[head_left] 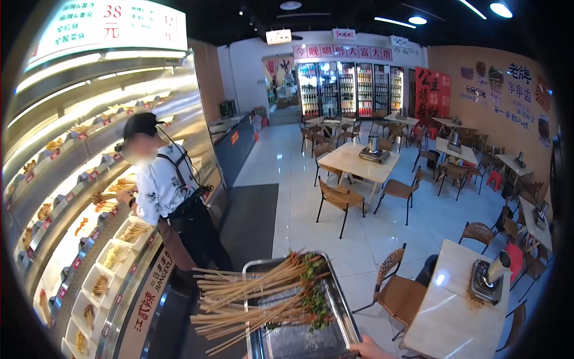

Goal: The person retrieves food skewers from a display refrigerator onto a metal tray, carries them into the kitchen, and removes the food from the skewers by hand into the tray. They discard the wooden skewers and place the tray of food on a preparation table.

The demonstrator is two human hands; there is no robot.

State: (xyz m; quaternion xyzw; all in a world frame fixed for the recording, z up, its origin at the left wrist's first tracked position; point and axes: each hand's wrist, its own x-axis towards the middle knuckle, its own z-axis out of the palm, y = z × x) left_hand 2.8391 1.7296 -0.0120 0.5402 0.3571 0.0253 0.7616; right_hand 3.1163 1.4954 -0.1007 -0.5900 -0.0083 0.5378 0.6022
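A metal tray (pixel 299 347) is at the bottom centre, tilted a little in view. Many wooden skewers (pixel 245 287) lie across it, their bare ends sticking out past its left rim. Green leafy food (pixel 315 293) is on their other ends, towards the tray's right side. My right hand (pixel 368 347) grips the tray's right edge near the bottom of the view; only part of its fingers shows. My left hand does not appear.
At left stands a lit display shelf (pixel 113 257) with skewers in white bins. A person (pixel 173 179) in a black cap reaches into it. Wooden tables (pixel 359 163) and chairs (pixel 399 299) stand at right; drink fridges (pixel 347 90) line the back.
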